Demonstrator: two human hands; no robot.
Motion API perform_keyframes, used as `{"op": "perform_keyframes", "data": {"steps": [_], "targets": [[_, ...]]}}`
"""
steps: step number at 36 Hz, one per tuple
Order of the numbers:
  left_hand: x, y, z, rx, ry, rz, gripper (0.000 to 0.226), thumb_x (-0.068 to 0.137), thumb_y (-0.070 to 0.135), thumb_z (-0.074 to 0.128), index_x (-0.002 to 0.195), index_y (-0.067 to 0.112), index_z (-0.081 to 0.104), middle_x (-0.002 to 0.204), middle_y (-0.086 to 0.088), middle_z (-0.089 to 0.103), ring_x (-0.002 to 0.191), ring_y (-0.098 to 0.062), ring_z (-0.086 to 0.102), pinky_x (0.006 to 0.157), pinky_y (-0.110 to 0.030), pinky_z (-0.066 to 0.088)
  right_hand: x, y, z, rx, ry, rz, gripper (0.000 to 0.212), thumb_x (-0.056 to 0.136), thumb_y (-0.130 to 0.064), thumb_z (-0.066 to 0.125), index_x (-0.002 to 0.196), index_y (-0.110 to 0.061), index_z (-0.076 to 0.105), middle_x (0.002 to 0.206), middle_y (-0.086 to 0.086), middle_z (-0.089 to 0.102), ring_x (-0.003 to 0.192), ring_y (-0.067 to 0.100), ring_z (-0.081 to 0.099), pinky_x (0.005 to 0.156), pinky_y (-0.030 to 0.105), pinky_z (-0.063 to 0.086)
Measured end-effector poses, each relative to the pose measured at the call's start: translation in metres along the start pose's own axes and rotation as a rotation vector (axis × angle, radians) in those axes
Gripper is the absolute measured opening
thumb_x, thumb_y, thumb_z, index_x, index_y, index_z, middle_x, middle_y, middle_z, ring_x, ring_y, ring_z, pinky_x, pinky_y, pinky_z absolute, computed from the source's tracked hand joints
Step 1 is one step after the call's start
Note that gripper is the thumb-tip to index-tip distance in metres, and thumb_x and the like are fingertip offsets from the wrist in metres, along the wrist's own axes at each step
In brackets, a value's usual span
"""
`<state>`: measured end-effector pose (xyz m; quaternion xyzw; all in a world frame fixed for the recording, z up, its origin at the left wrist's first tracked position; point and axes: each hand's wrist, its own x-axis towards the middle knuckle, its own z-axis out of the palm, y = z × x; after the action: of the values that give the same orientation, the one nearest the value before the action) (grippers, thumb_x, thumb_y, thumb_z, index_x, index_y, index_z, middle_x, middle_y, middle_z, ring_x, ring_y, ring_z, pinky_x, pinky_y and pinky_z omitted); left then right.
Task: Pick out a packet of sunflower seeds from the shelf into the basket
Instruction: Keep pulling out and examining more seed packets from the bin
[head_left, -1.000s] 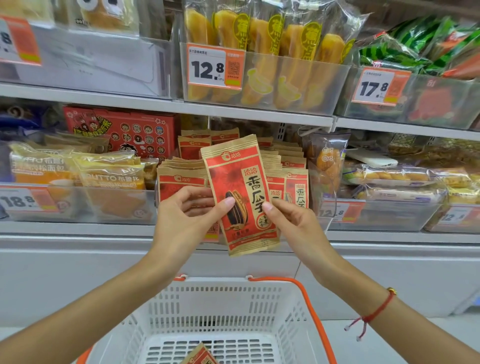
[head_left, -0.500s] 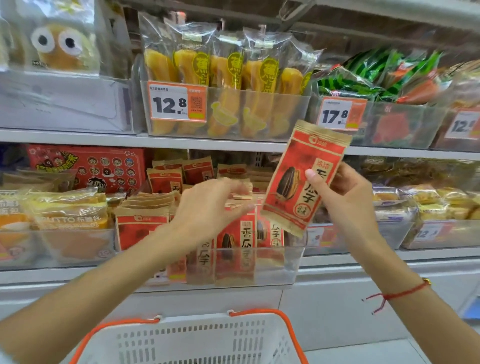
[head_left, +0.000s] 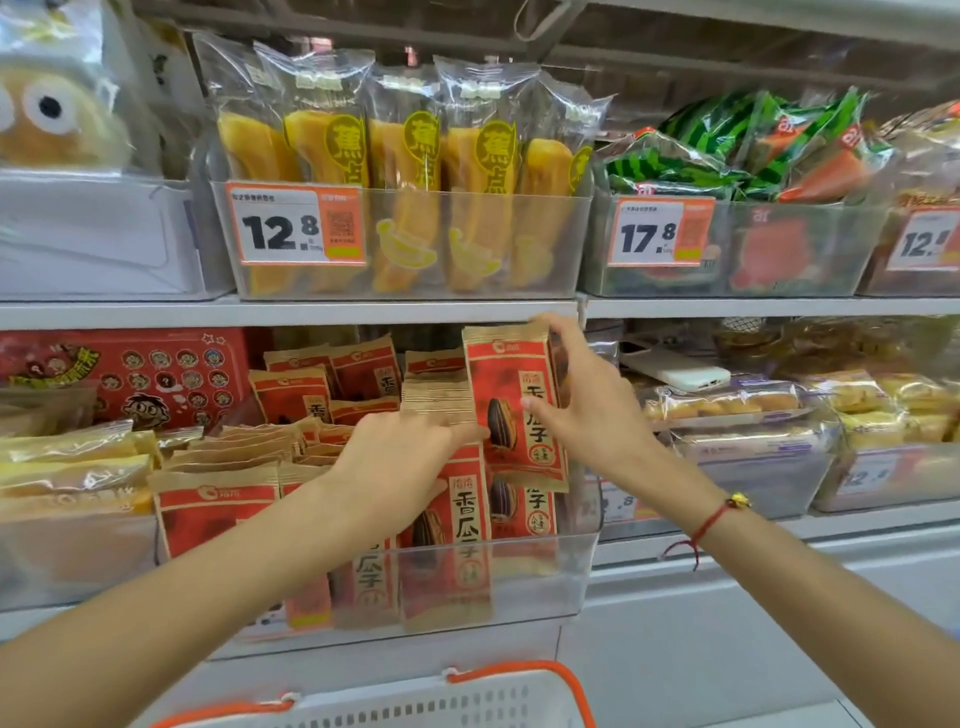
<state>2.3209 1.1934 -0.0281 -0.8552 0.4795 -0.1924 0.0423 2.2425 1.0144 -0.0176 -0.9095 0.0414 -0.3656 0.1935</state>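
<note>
My right hand (head_left: 587, 410) grips a red and tan sunflower seed packet (head_left: 511, 410) by its right edge, thumb on the front. It holds the packet upright over the right-hand row of the same packets (head_left: 457, 525) in a clear shelf bin (head_left: 540, 577). My left hand (head_left: 400, 457) reaches into that bin, its straight fingers pressing against the tops of the stacked packets just left of the held one. The white basket (head_left: 415, 701) with an orange handle (head_left: 524, 670) shows only its rim at the bottom edge, below the shelf.
Banana cake packs (head_left: 405, 171) stand in a bin on the shelf above, with watermelon-print bags (head_left: 727, 150) to their right. A red box (head_left: 130, 374) and yellow pastry bags (head_left: 72, 462) lie left of the seeds. Wrapped pastries (head_left: 753, 410) fill the bins to the right.
My right hand has brought the packet down and left, from in front of the upper shelf to the seed bin. My left hand has pushed deeper among the packets. The basket has dropped lower in view.
</note>
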Motion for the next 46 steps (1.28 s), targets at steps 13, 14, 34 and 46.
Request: {"op": "perform_keyframes", "data": {"steps": [13,14,34,46], "targets": [[0.008,-0.004,-0.001,-0.088,-0.044,0.009,0.072,0.091,0.033,0.063,0.149,0.041,0.022,0.153,0.007,0.030,0.141,-0.016,0.028,0.106,-0.035,0.037,0.009,0.013,-0.011,-0.341,-0.457,-0.148,0.067,0.073,-0.032,0.082,0.125,-0.029,0.041,0.115,-0.012,0.054,0.103,0.012,0.050,0.078,0.033,0.041],[0.009,-0.005,-0.001,-0.085,-0.052,0.000,0.077,0.090,0.037,0.064,0.151,0.039,0.017,0.158,0.006,0.022,0.145,-0.017,0.020,0.110,-0.035,0.032,0.012,0.013,-0.010,-0.392,-0.471,-0.163,0.062,0.072,-0.030,0.082,0.120,-0.026,0.043,0.116,-0.009,0.051,0.105,0.015,0.049,0.079,0.034,0.041],[0.034,0.001,-0.009,-0.074,-0.084,-0.087,0.081,0.088,0.068,0.046,0.150,0.018,0.029,0.153,0.000,0.035,0.140,-0.019,0.032,0.113,-0.038,0.028,0.007,0.020,0.027,-0.691,-0.485,-0.104,0.080,0.065,-0.064,0.076,0.117,-0.014,0.040,0.115,-0.001,0.056,0.111,0.021,0.051,0.109,0.044,0.025],[0.040,0.007,-0.023,-0.296,-0.106,-0.075,0.029,0.090,0.053,0.057,0.106,0.034,0.072,0.111,0.006,0.069,0.110,-0.018,0.059,0.081,-0.032,0.044,0.043,-0.003,-0.029,-0.003,-0.740,0.175,0.036,0.105,-0.030,0.035,0.118,-0.017,0.066,0.113,-0.006,0.064,0.105,0.009,0.058,0.085,0.023,0.045]]}}
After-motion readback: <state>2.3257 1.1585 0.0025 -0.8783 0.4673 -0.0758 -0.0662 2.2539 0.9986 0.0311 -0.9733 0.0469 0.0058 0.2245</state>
